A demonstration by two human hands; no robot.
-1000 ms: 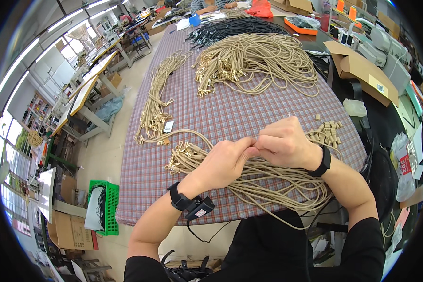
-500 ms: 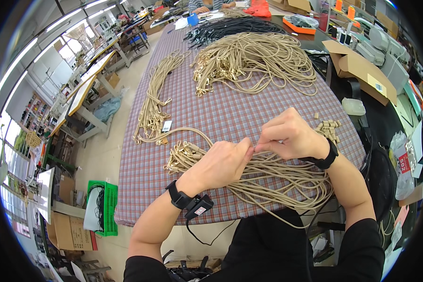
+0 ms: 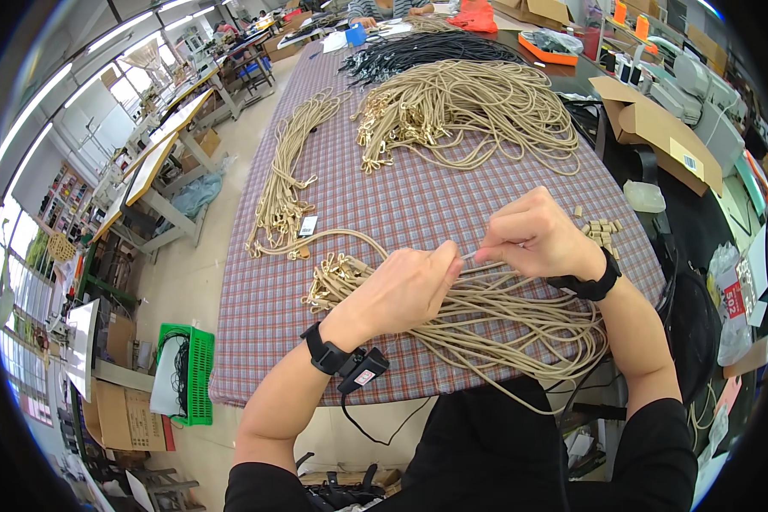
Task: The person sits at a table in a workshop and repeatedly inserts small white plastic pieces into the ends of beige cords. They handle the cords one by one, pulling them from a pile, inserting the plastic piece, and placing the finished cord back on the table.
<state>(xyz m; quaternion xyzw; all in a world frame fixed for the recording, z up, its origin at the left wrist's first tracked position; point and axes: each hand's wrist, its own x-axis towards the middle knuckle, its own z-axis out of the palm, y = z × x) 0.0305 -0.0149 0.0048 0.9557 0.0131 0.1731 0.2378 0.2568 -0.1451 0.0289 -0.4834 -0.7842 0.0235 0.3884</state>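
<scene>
My left hand (image 3: 405,290) is closed in a pinch above a bundle of tan cords (image 3: 520,320) with gold metal clasps (image 3: 337,277) at its left end. A single tan cord (image 3: 341,234) arcs over from the left and disappears behind this hand. Just to its right my right hand (image 3: 533,237) also pinches. Between the two sets of fingertips stretches a thin pale strip (image 3: 468,255), too small to identify further. Small tan cylindrical pieces (image 3: 604,232) lie beside my right wrist.
A narrow tan cord bundle (image 3: 286,171) with a white tag lies at the left of the checked table (image 3: 358,200). Farther off are a large tan cord pile (image 3: 478,107) and black cords (image 3: 435,55). An open cardboard box (image 3: 648,128) stands right; a green basket (image 3: 199,375) is on the floor.
My right hand has moved slightly right and up, away from the left. The gap between the fingertips is wider, and the pale strip shows more clearly.
</scene>
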